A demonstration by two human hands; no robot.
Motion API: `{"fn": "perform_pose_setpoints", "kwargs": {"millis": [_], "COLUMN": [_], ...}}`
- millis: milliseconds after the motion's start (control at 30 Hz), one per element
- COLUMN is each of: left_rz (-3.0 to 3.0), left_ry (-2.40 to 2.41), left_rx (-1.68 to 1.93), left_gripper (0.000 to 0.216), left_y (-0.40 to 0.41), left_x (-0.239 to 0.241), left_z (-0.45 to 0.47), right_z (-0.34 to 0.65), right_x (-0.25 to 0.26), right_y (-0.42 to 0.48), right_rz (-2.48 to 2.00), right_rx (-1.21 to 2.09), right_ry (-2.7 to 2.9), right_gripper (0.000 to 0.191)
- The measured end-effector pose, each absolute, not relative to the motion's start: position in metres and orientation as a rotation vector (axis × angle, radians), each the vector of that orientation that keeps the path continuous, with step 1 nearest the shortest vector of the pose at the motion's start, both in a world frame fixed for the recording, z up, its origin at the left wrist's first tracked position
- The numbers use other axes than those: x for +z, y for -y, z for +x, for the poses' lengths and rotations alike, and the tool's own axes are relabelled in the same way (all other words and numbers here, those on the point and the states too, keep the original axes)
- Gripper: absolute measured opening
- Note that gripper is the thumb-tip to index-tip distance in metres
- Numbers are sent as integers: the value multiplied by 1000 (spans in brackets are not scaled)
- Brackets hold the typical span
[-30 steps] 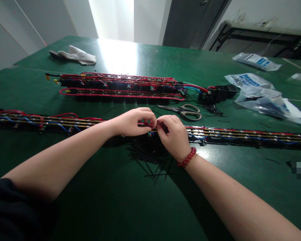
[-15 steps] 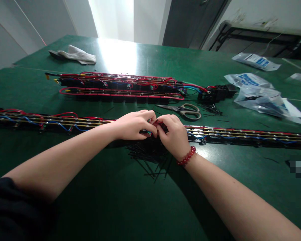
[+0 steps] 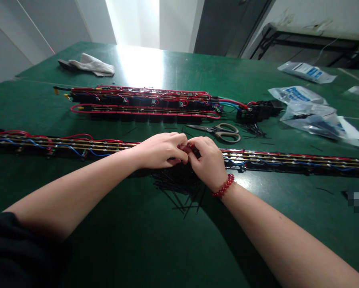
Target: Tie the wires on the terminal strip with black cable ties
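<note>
A long black strip with brass-coloured rails and red and blue wires (image 3: 275,161) runs across the green table. Over its middle my left hand (image 3: 164,150) is closed, thumb and fingers pinched together. My right hand (image 3: 208,160), with a red bead bracelet (image 3: 224,186) at the wrist, pinches right beside it, the fingertips of both nearly touching. A bit of red shows between the fingers, probably wire; what each hand grips is too small and covered to make out. Just below the hands lies a heap of thin black cable ties (image 3: 176,184).
Behind the strip lie scissors (image 3: 218,131), shorter wired assemblies (image 3: 143,100) and a black connector block (image 3: 259,111). Clear plastic bags (image 3: 311,114) rest at the right. A grey cloth (image 3: 92,65) is at the far left. Loose black ties (image 3: 254,130) are scattered near the scissors.
Both hands stay over the same spot on the strip. The left hand has shifted very slightly right and its fingers have closed a little more.
</note>
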State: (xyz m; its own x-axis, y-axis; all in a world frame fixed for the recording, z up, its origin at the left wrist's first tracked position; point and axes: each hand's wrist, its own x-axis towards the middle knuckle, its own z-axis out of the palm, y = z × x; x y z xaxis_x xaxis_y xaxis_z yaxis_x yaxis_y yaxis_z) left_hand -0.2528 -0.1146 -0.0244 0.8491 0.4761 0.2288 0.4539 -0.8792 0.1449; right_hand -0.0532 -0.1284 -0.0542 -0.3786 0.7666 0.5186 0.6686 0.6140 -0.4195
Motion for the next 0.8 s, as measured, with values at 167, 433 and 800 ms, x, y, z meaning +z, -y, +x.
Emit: {"fn": "perform_pose_setpoints", "kwargs": {"millis": [167,433,800], "left_rz": [2940,2939,2386], "left_ry": [-733,-739,-750], "left_rx": [382,388,580], "left_gripper": [27,22,10], "left_y": [115,115,110], "left_x": [-24,-25,-20], "left_z": [-253,-253,-256], "right_z": [-53,-52,-52], "right_x": [-54,-56,-53], "right_y": [129,128,130], "right_rz": [-1119,-1088,-1049], "right_rx": [164,139,155], "right_ry": [2155,2188,2185], "right_gripper": [4,5,8]}}
